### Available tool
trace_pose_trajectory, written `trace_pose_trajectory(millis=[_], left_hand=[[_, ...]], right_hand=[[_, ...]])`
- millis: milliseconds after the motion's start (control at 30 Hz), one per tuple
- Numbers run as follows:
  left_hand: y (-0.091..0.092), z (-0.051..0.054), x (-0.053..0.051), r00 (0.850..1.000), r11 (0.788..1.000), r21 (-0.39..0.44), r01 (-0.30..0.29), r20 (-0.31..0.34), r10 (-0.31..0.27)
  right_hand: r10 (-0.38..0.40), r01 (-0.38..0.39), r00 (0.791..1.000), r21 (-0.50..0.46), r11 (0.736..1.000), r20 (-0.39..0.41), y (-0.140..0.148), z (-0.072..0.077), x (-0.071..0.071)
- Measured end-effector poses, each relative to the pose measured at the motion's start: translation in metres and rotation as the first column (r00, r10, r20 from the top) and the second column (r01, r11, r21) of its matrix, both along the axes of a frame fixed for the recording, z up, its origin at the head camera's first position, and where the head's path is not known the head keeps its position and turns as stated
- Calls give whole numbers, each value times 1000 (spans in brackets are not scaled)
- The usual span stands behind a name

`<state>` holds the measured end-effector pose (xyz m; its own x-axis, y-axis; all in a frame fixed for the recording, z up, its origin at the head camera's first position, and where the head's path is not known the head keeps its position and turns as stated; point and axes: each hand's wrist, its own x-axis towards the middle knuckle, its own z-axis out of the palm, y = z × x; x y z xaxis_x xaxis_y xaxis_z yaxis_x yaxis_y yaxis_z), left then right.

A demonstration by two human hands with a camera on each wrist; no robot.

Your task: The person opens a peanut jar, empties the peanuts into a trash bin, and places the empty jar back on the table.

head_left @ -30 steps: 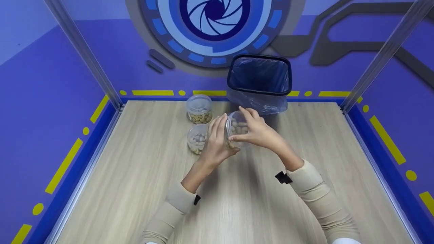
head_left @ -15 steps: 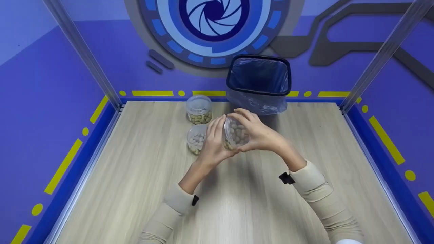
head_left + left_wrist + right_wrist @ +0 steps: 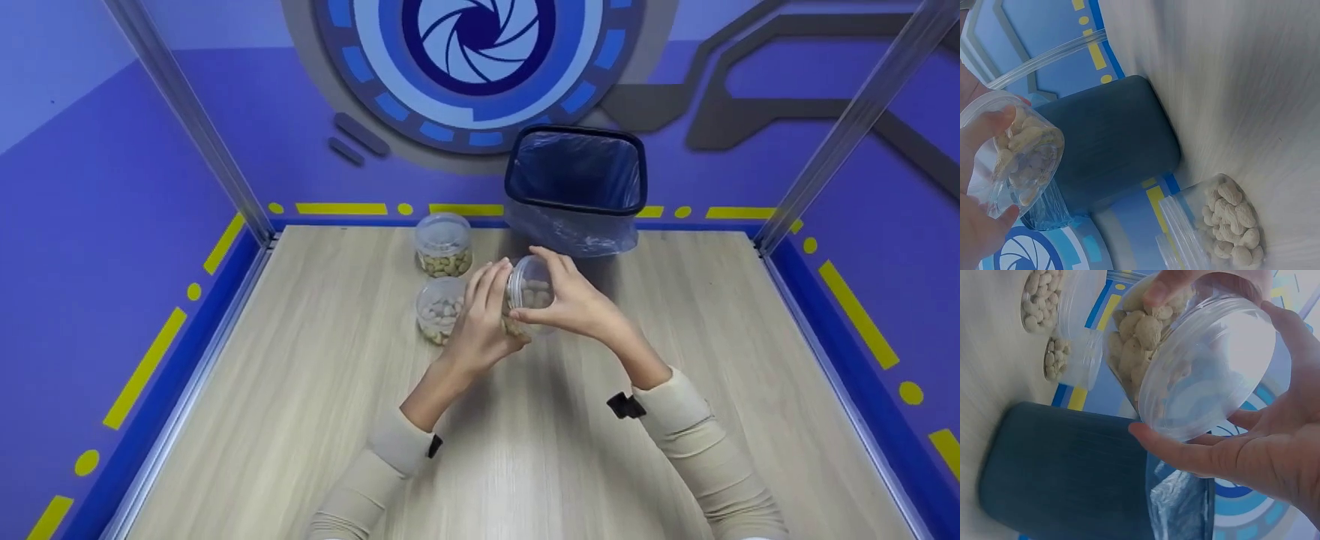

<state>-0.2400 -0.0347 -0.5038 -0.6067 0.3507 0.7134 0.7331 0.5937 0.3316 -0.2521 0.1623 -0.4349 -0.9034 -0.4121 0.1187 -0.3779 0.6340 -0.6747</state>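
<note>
My left hand (image 3: 480, 322) grips a clear plastic jar (image 3: 1140, 337) of unshelled peanuts, tilted on its side above the table. Its clear lid (image 3: 1210, 374) faces right and sits on the jar's mouth. With thumb and fingers spread round the rim, my right hand (image 3: 581, 300) holds that lid. In the left wrist view the peanuts (image 3: 1030, 140) lie against the jar's bottom. The left hand hides much of the jar in the head view.
Two more clear jars of peanuts stand on the table to the left, a far jar (image 3: 443, 246) and a near jar (image 3: 439, 309), partly behind the left hand. A dark bin (image 3: 576, 206) with a plastic liner stands behind the hands by the back wall.
My right hand turned round the lid, its fingers swinging over and the thumb dropping, then came back to its earlier position. The left hand kept its grip on the jar.
</note>
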Motion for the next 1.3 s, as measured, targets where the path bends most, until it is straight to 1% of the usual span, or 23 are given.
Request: trace_pose_trajectory(millis=[100,167,200,233,300,367,400,433,467,533,600,667,700,733,800,867,933,1000,1033,1100,1167,1233,1300], left_hand=[[1,-2,0,1000,1000,0,-6,-14,6],[2,-3,0,1000,1000,-6,-16,-13,16],[2,-3,0,1000,1000,-8,-18,-14,18],[3,-3,1,1000,1000,-10,-20,-13,19],[4,-3,2,1000,1000,-24,-18,-8,18],[4,-2,3,1000,999,-34,-8,-8,8],[5,-2,3,1000,999,-37,-7,-14,7],[5,-2,3,1000,999,-40,-9,-17,8],[5,-2,3,1000,999,-41,-10,-20,10],[5,-3,2,999,999,-44,-23,-36,22],[5,-3,3,998,998,-45,-34,-50,32],[5,-2,3,997,998,-50,-37,-65,34],[5,-2,4,997,998,-57,-41,-75,37],[5,-1,4,996,997,-66,-46,-85,41],[4,-1,5,994,995,-81,-55,-103,46],[5,-1,6,992,994,-93,-65,-115,54],[5,-2,6,992,994,-84,-67,-110,58],[5,-2,6,994,996,-64,-64,-90,58],[6,-2,6,995,997,-54,-64,-75,60],[6,-2,6,997,998,-35,-59,-53,57],[5,-2,6,998,998,-21,-55,-34,54],[3,-3,5,999,999,3,-49,-13,49],[0,-3,3,999,998,33,-49,14,48]], right_hand=[[42,-42,998,-7,999,-38,3,-4,-2],[106,-105,990,16,994,-91,6,-5,-3],[155,-151,979,40,988,-131,8,-6,-4],[208,-198,962,73,977,-176,11,-6,-5],[299,-272,919,136,953,-256,17,-7,-7],[363,-321,874,179,930,-324,21,-8,-9],[379,-331,861,193,924,-340,23,-9,-10],[383,-333,858,198,922,-342,23,-9,-10],[378,-331,863,191,924,-335,23,-10,-9],[350,-317,888,155,936,-297,22,-11,-7],[295,-278,926,105,955,-233,19,-11,-5],[215,-210,962,49,977,-166,16,-11,-3],[170,-169,977,24,985,-128,15,-10,-1],[129,-129,987,4,992,-91,15,-10,0],[66,-67,997,-19,998,-37,13,-9,2],[40,-41,999,-24,999,-7,13,-8,4],[52,-53,998,-29,998,-21,13,-8,4],[93,-95,993,-26,995,-79,14,-9,4],[121,-124,986,-25,992,-119,15,-10,4],[175,-182,964,-15,983,-201,16,-12,3],[215,-226,941,-13,974,-263,19,-14,2],[229,-250,927,-35,968,-297,22,-17,0],[214,-250,930,-85,965,-299,27,-21,-3]])
